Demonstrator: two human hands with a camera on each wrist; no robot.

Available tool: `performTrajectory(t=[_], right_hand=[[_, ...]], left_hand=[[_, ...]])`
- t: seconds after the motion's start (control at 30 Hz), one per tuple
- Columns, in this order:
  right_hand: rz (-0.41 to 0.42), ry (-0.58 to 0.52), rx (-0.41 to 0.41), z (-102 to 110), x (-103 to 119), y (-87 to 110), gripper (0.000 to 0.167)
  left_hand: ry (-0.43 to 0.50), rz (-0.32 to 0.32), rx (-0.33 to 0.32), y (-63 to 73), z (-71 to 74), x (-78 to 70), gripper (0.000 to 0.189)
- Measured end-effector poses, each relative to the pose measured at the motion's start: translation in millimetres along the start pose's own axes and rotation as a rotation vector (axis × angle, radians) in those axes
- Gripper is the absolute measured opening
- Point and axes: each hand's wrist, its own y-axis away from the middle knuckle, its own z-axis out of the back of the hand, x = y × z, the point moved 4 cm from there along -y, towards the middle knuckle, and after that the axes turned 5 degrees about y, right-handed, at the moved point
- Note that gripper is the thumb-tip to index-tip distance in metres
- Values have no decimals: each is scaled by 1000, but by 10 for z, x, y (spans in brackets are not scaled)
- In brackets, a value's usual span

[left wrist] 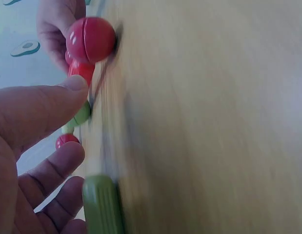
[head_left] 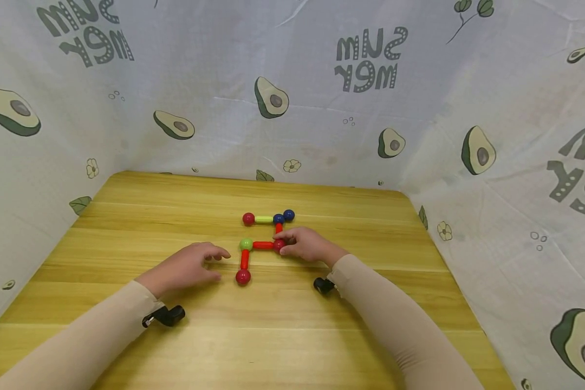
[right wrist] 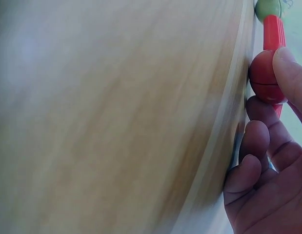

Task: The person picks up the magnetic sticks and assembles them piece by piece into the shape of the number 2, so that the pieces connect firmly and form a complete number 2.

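Note:
On the wooden table lies a zigzag of toy balls and rods. My right hand [head_left: 308, 245] pinches its middle red ball [right wrist: 264, 75] between thumb and finger. From that ball a red rod [head_left: 263, 245] runs left to a green ball [head_left: 246, 245], and another red rod [head_left: 244, 259] comes toward me to a near red ball [head_left: 243, 277]. Behind my right fingers, a third red rod leads to a blue ball [head_left: 278, 219]. My left hand [head_left: 191, 267] is just left of the chain, fingers spread and holding nothing. By its fingertips is a green rod [left wrist: 102, 204], hidden in the head view.
A yellow-green rod [head_left: 264, 219] joins the blue ball to a far red ball [head_left: 248, 219]. A second blue ball [head_left: 288, 215] sits beside the first. White printed cloth [head_left: 317, 130] hangs behind and on both sides of the table [head_left: 273, 346].

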Motion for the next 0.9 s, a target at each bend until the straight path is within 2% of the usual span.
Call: performTrajectory(t=[0.13, 0.27, 0.67, 0.9], right_hand=[[-5, -2, -3, 2, -4, -3, 41], [-7, -2, -6, -2, -10, -12, 42], [-5, -23, -17, -12, -22, -28, 43], [6, -21, -17, -20, -38, -39, 44]], left_hand=[[-13, 33, 11, 50, 62, 110, 43], [-25, 33, 18, 101, 108, 177, 40], [-33, 45, 21, 193, 153, 222, 32], [-43, 66, -1, 215, 191, 274, 25]])
